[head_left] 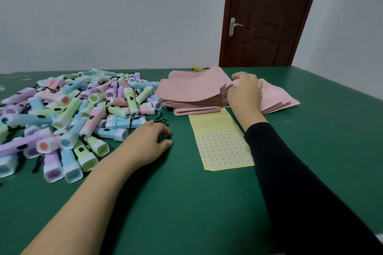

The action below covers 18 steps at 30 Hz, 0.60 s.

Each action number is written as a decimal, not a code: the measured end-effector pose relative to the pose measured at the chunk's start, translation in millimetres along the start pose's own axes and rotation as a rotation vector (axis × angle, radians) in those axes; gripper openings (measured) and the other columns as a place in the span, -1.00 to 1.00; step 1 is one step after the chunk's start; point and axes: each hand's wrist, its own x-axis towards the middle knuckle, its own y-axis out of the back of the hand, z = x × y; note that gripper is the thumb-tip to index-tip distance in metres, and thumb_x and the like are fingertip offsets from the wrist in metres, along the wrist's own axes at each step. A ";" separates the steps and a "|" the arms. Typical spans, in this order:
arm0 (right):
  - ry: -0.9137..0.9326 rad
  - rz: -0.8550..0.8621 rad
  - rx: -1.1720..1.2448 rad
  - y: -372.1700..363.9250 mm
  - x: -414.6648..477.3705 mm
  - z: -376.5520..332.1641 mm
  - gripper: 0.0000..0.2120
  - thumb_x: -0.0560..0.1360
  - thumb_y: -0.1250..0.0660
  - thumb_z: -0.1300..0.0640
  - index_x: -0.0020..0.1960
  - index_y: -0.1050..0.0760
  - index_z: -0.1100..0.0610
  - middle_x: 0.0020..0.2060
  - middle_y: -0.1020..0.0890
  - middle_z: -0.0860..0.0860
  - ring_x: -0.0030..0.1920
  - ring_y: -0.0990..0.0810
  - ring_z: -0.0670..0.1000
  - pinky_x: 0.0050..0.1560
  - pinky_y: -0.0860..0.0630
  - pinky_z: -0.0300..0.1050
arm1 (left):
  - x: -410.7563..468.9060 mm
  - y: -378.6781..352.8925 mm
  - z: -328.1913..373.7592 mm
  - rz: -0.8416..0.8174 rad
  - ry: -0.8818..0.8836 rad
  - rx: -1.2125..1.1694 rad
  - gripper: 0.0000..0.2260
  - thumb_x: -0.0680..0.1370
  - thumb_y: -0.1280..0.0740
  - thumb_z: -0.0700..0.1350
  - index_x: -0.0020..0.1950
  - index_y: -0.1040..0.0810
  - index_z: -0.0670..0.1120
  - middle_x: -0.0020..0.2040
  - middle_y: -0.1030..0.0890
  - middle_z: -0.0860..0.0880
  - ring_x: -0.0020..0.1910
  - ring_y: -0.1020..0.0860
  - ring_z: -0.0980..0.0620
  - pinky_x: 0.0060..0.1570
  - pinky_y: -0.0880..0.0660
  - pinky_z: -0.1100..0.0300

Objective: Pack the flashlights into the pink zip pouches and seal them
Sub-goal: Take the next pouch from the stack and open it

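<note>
Head view: the flashlights are lying heaped at the left of the table; your left hand is resting beside them, fingers loosely curled, holding nothing. Beyond the sticker sheet, your right hand is touching the stacked pink zip pouches, fingers bent; whether it is pinching one is unclear.

A yellow sticker sheet lies on the green table before a brown door.
</note>
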 end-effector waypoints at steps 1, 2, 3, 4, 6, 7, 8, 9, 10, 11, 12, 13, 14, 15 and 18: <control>0.070 -0.023 -0.033 -0.8 -4.0 -5.9 -0.56 0.52 -0.18 0.34 0.34 -0.44 0.03 0.33 -0.42 0.07 0.36 -0.26 0.11 0.25 -0.28 0.03 | -0.6 0.1 0.0 -0.001 0.000 -0.001 -0.73 0.59 -0.32 0.04 0.27 -0.50 0.06 0.07 -0.39 0.05 0.04 -0.41 0.08 0.10 -0.35 0.23; 0.145 -0.064 -0.087 -3.1 -8.5 -10.4 -0.51 0.50 -0.17 0.37 0.35 -0.44 0.01 0.36 -0.39 0.08 0.38 -0.22 0.12 0.27 -0.25 0.03 | -1.2 0.2 0.4 -0.003 0.001 -0.001 -0.73 0.59 -0.32 0.04 0.28 -0.50 0.06 0.08 -0.39 0.05 0.07 -0.43 0.07 0.14 -0.36 0.22; 0.210 -0.116 -0.149 -6.5 -12.8 -13.9 -0.48 0.50 -0.16 0.39 0.37 -0.44 0.00 0.40 -0.34 0.09 0.42 -0.16 0.14 0.31 -0.21 0.05 | -1.8 0.3 0.8 -0.003 0.002 -0.002 -0.72 0.58 -0.32 0.05 0.28 -0.50 0.06 0.09 -0.40 0.04 0.10 -0.45 0.05 0.17 -0.38 0.20; 0.250 -0.172 -0.213 -9.7 -16.1 -16.0 -0.47 0.50 -0.15 0.39 0.37 -0.45 -0.01 0.45 -0.28 0.11 0.46 -0.09 0.17 0.36 -0.17 0.09 | -2.4 0.4 1.0 -0.003 0.004 -0.003 -0.72 0.58 -0.32 0.05 0.28 -0.50 0.06 0.11 -0.41 0.03 0.14 -0.46 0.03 0.20 -0.39 0.18; 0.254 -0.256 -0.320 -15.2 -19.0 -16.4 -0.47 0.51 -0.14 0.39 0.36 -0.47 -0.05 0.51 -0.17 0.14 0.51 0.03 0.22 0.41 -0.10 0.18 | -3.4 0.4 1.1 -0.007 0.009 -0.007 -0.72 0.58 -0.31 0.06 0.29 -0.50 0.06 0.13 -0.41 0.02 0.16 -0.47 0.00 0.22 -0.40 0.16; 0.238 -0.270 -0.346 -17.2 -18.9 -15.5 -0.48 0.52 -0.14 0.38 0.35 -0.49 -0.06 0.52 -0.16 0.15 0.52 0.05 0.22 0.42 -0.09 0.18 | -3.5 0.2 1.0 -0.009 0.011 -0.012 -0.72 0.59 -0.31 0.06 0.29 -0.49 0.06 0.13 -0.41 0.02 0.16 -0.47 0.00 0.22 -0.40 0.16; 0.228 -0.261 -0.352 -18.6 -18.6 -14.6 -0.51 0.54 -0.15 0.36 0.33 -0.51 -0.06 0.51 -0.18 0.14 0.52 0.03 0.22 0.42 -0.09 0.17 | -3.6 0.2 1.0 -0.009 0.011 -0.016 -0.72 0.59 -0.31 0.06 0.29 -0.49 0.06 0.13 -0.41 0.02 0.16 -0.47 0.00 0.22 -0.40 0.15; 0.228 -0.236 -0.344 -19.6 -17.7 -13.7 -0.57 0.57 -0.17 0.32 0.30 -0.54 -0.05 0.50 -0.23 0.13 0.51 0.00 0.21 0.40 -0.12 0.16 | -3.3 0.1 1.0 -0.009 0.011 -0.020 -0.72 0.59 -0.31 0.06 0.29 -0.49 0.06 0.15 -0.41 0.02 0.16 -0.47 0.00 0.23 -0.41 0.14; 0.235 -0.202 -0.332 -20.2 -16.8 -12.9 -0.62 0.59 -0.18 0.28 0.27 -0.57 -0.04 0.48 -0.28 0.12 0.50 -0.05 0.20 0.39 -0.14 0.14 | -2.9 0.0 1.0 -0.008 0.011 -0.022 -0.72 0.59 -0.31 0.07 0.28 -0.49 0.07 0.17 -0.42 0.01 0.16 -0.47 0.00 0.24 -0.41 0.13; 0.244 -0.172 -0.320 -20.4 -16.0 -12.3 -0.67 0.60 -0.20 0.24 0.24 -0.60 -0.02 0.46 -0.33 0.11 0.48 -0.09 0.20 0.37 -0.16 0.13 | -2.6 -0.1 0.9 -0.010 0.013 -0.024 -0.72 0.59 -0.30 0.07 0.28 -0.49 0.07 0.19 -0.43 0.00 0.16 -0.47 0.00 0.25 -0.42 0.11; 0.252 -0.149 -0.311 -20.3 -15.5 -12.0 -0.71 0.60 -0.22 0.21 0.22 -0.61 -0.01 0.44 -0.36 0.10 0.47 -0.12 0.19 0.35 -0.18 0.12 | -2.5 -0.2 1.1 -0.013 0.015 -0.025 -0.72 0.58 -0.30 0.07 0.28 -0.49 0.07 0.20 -0.43 0.00 0.17 -0.47 -0.01 0.26 -0.42 0.09; 0.256 -0.133 -0.298 -20.1 -15.1 -11.8 -0.74 0.60 -0.25 0.18 0.20 -0.63 0.01 0.43 -0.39 0.09 0.46 -0.14 0.18 0.34 -0.19 0.11 | -2.2 -0.3 1.1 -0.017 0.015 -0.023 -0.72 0.58 -0.30 0.07 0.28 -0.49 0.07 0.21 -0.43 -0.01 0.18 -0.47 -0.01 0.27 -0.42 0.07; 0.255 -0.121 -0.277 -19.8 -15.1 -11.9 -0.77 0.59 -0.28 0.14 0.18 -0.64 0.01 0.42 -0.41 0.08 0.45 -0.16 0.18 0.33 -0.19 0.09 | -2.0 -0.4 1.2 -0.019 0.015 -0.020 -0.72 0.58 -0.30 0.07 0.28 -0.49 0.07 0.23 -0.43 -0.01 0.19 -0.47 -0.01 0.28 -0.42 0.06; 0.251 -0.113 -0.251 -19.4 -15.0 -12.4 -0.79 0.59 -0.29 0.11 0.16 -0.65 0.02 0.40 -0.43 0.07 0.44 -0.17 0.18 0.32 -0.20 0.08 | -1.8 -0.3 1.2 -0.020 0.014 -0.016 -0.72 0.58 -0.30 0.07 0.28 -0.49 0.07 0.23 -0.44 -0.01 0.19 -0.47 -0.01 0.28 -0.42 0.05; 0.271 -0.079 -0.157 -16.4 -15.6 -15.9 -0.79 0.59 -0.28 0.08 0.13 -0.66 0.03 0.36 -0.49 0.03 0.41 -0.23 0.15 0.29 -0.20 0.04 | -2.3 -0.2 1.2 -0.019 0.014 -0.021 -0.72 0.58 -0.30 0.07 0.28 -0.49 0.07 0.24 -0.44 -0.02 0.19 -0.48 -0.02 0.28 -0.42 0.05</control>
